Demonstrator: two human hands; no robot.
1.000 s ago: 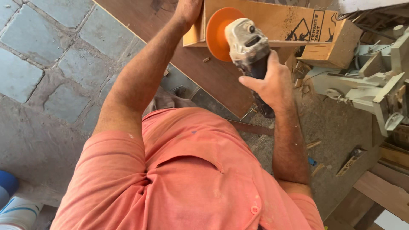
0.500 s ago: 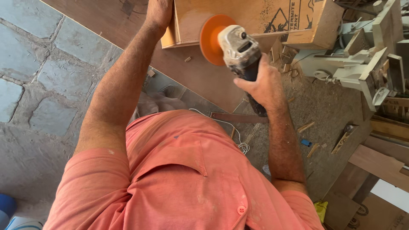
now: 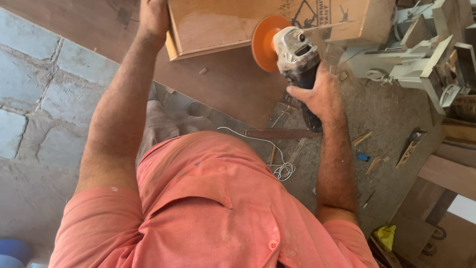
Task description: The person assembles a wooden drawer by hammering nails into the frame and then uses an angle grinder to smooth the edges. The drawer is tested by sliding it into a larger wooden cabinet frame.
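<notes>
Orange disc [image 3: 264, 42] has slid off the box [image 3: 267, 22] (hands [image 3: 320, 94] unmoved).

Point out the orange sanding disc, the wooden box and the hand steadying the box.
orange sanding disc [image 3: 263, 43], head view, disc face.
wooden box [image 3: 223, 25], head view, flat side panel.
left hand [image 3: 152, 17], head view, back of hand.

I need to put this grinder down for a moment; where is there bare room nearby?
Free: the stone paving left of the left arm. Crowded: the floor by the right hand, with white cord, wood scraps and the white frame.
</notes>
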